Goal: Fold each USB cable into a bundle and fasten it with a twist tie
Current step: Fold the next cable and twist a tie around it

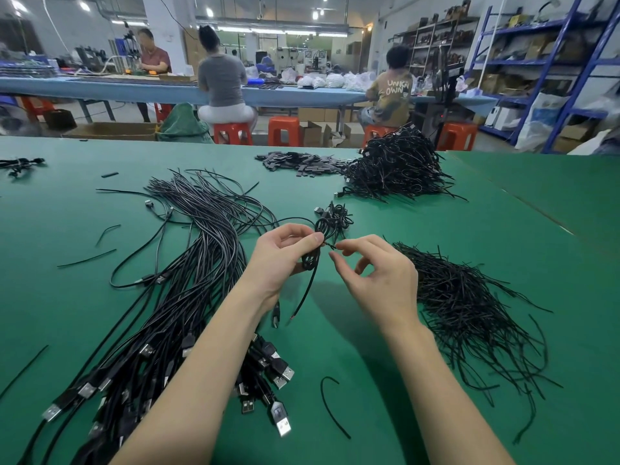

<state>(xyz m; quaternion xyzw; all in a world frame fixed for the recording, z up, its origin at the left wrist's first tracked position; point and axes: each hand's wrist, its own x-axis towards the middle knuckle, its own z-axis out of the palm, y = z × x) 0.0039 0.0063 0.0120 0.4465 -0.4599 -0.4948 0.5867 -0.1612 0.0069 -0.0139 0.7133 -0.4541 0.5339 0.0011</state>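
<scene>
A: Entry, tying step. Landmark: the folded black USB cable bundle [313, 250], a coil of thin round rubbery cord held above the green matte table [335, 330]. Left hand [285, 253] grips it, thumb pressed on the front and fingers curled behind. One free tail hangs down from the bundle toward the table.

B: And the tie?

A: A short black twist tie [328, 245], a thin wire strip, sticks out of the bundle's right side. Its long axis runs roughly sideways, across the bundle's upright loops. Right hand [375, 273] sits just right of the bundle, thumb and forefinger pinched on the tie's end, other fingers loosely curled and holding nothing.

B: So the right hand is the nearer to the tie.

A: Yes. Judgement: the tie looks partly twisted; the twist is not finished.

B: Stock?

A: Left of the bundle, a long sheaf of loose black USB cables [188, 280], glossy, with silver metal plugs nearest the person. Right of it, a bristly heap of black twist ties [469, 307]. Just beyond it, a small finished bundle [335, 214]; farther beyond, a tall tangled pile of tied bundles [399, 166].
</scene>
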